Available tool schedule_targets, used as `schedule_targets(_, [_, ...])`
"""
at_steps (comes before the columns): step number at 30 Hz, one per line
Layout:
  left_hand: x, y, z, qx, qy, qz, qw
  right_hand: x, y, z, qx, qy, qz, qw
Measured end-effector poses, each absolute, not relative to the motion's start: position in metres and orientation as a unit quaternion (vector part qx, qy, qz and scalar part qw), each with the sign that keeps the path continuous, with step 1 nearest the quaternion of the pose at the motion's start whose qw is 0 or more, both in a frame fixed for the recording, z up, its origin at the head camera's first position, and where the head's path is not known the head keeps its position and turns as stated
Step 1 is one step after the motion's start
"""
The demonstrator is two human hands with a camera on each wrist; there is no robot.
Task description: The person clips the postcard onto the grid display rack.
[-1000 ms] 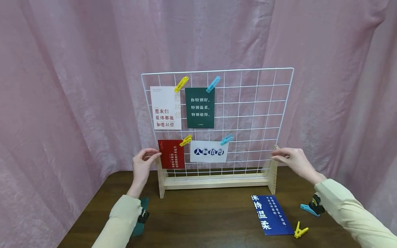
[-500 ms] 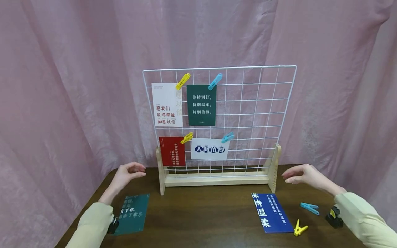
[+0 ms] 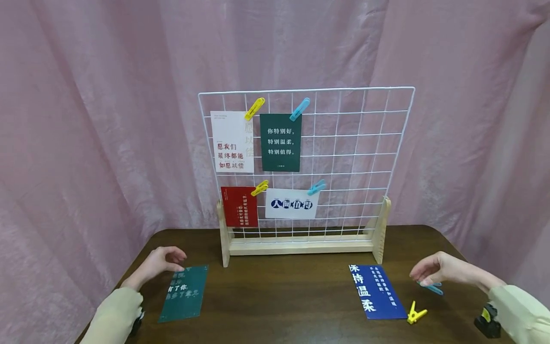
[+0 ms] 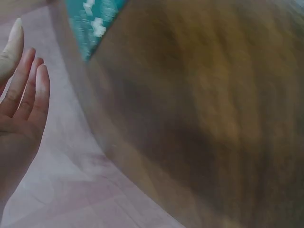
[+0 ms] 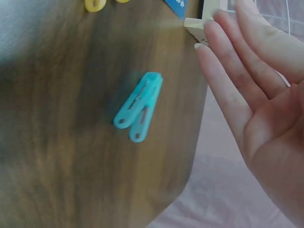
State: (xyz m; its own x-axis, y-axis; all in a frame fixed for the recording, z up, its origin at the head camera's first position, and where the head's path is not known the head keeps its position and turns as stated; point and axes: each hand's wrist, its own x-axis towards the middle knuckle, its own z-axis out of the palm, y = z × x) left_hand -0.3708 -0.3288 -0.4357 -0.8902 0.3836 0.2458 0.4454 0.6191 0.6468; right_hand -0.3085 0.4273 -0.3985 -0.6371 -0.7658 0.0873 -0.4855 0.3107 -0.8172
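Observation:
My left hand [image 3: 161, 263] hovers beside the far end of a teal card [image 3: 185, 294] lying on the table, its fingers relaxed and holding nothing. On the other side, my right hand [image 3: 442, 268] is over a light blue clothespin [image 5: 140, 107], which lies flat on the wood; in the right wrist view the fingers are extended and apart from it. A yellow clothespin [image 3: 415, 314] rests near the corner of a dark blue card [image 3: 378, 292] with white characters. Only a corner of the teal card shows in the left wrist view.
A white wire grid [image 3: 343, 89] stands in a wooden base [image 3: 301, 247] at the back. Clothespins hold a white card [image 3: 232, 134], a green card [image 3: 281, 162], a red card [image 3: 234, 205] and a small white card [image 3: 292, 214] on its left part. A pink curtain [image 3: 129, 119] hangs behind.
Both hands have left the sides of the grid stand and come down and outward, the left towards the teal card, the right over the light blue clothespin. The cards stay where they were.

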Motion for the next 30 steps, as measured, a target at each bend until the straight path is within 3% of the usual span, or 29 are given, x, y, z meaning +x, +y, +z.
schedule_targets(8, [-0.372,-0.337,-0.452,-0.224,-0.905,-0.361,0.018,-0.305,0.436,-0.409,-0.418,0.763,-0.438,0.225])
schedule_targets(30, [-0.377,-0.337,-0.47,-0.215,-0.917,-0.334,0.021,-0.304,0.418,-0.443,-0.391,0.759,-0.447,0.267])
